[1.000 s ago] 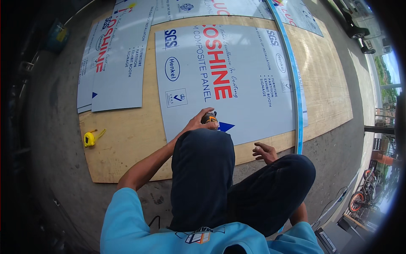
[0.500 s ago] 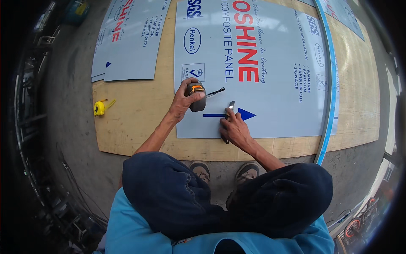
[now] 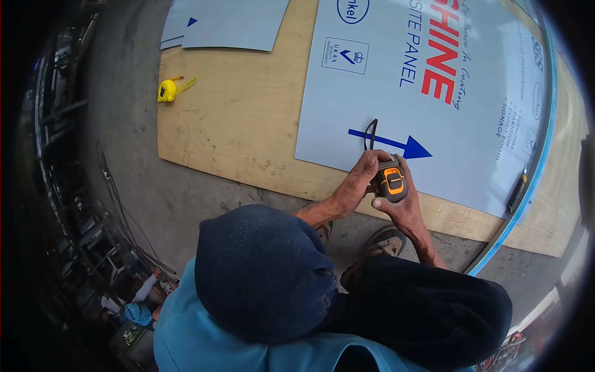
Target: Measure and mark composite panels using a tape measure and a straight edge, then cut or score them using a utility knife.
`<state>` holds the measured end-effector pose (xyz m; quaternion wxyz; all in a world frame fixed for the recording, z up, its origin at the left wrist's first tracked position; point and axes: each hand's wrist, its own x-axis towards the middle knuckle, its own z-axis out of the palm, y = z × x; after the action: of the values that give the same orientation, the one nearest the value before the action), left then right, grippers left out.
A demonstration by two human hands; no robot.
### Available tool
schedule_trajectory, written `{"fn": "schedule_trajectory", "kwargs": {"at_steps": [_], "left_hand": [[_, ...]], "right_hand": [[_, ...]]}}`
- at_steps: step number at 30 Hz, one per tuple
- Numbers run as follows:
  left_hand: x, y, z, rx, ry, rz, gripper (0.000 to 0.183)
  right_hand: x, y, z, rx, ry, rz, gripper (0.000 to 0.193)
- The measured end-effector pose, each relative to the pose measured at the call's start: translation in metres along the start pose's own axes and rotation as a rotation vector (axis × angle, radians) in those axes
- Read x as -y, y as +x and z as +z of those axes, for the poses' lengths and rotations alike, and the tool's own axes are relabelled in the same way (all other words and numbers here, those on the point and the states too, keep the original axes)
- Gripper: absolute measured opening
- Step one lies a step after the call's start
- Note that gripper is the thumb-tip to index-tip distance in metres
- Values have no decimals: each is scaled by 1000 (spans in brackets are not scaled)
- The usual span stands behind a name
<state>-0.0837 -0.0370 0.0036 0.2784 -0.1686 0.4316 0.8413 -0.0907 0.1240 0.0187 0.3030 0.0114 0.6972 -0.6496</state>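
A black tape measure with an orange face [image 3: 393, 181] is held between my two hands, above the near edge of the grey printed panel [image 3: 347, 105]. My left hand [image 3: 358, 178] is closed on its left side, with the thumb and fingers near its top. My right hand [image 3: 406, 209] curls around its right and lower side, thumb underneath. A dark wrist strap [image 3: 370, 133] loops up from the tape measure over the panel's blue arrow. To the right, a utility knife [image 3: 519, 189] lies beside the long blue-and-silver metal strip [image 3: 540, 149].
The panel rests on a plywood sheet [image 3: 229, 124] on the concrete floor. A yellow tape measure [image 3: 167, 90] lies at the plywood's left edge. More grey panel pieces [image 3: 238, 25] are at the far left. Another person [image 3: 139, 313] is at the lower left, among metal racks.
The utility knife has left my right hand and lies by the metal strip. My right hand has joined my left on the black tape measure. The view has turned and shifted.
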Motion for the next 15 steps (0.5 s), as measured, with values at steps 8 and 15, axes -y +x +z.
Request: {"fn": "schedule_trajectory", "kwargs": {"at_steps": [8, 15], "left_hand": [[9, 9, -26, 233, 285, -161, 57], [-21, -23, -71, -48, 591, -155, 28]], "right_hand": [[27, -6, -29, 323, -608, 83, 82], [32, -18, -87, 384, -770, 350, 84]]}}
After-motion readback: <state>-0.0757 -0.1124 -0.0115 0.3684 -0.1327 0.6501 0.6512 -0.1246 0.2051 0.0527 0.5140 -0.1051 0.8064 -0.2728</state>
